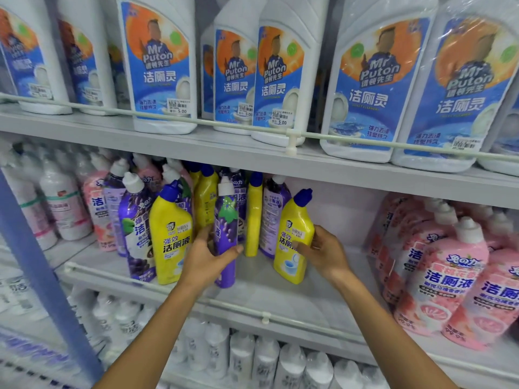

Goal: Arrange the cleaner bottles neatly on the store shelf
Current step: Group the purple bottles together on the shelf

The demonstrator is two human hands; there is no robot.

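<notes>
On the middle shelf [269, 287] stand mixed yellow and purple cleaner bottles. My left hand [209, 258] grips a purple bottle [226, 220] with a white cap, held upright near the shelf's front. My right hand [323, 252] holds a yellow bottle [293, 242] with a blue cap, which leans to the right. Between them a second yellow bottle [254, 217] stands edge-on, with a purple bottle [271, 214] beside it. Another yellow bottle [170, 234] and a purple bottle [134, 228] stand left of my left hand.
Pink bottles [449, 265] fill the shelf's right end, pink and white ones [64, 209] the left. Large white bottles [160, 66] line the upper shelf behind a rail. A front rail [252, 313] edges the middle shelf. White bottles [266, 360] sit below. A bare gap lies right of the yellow bottle.
</notes>
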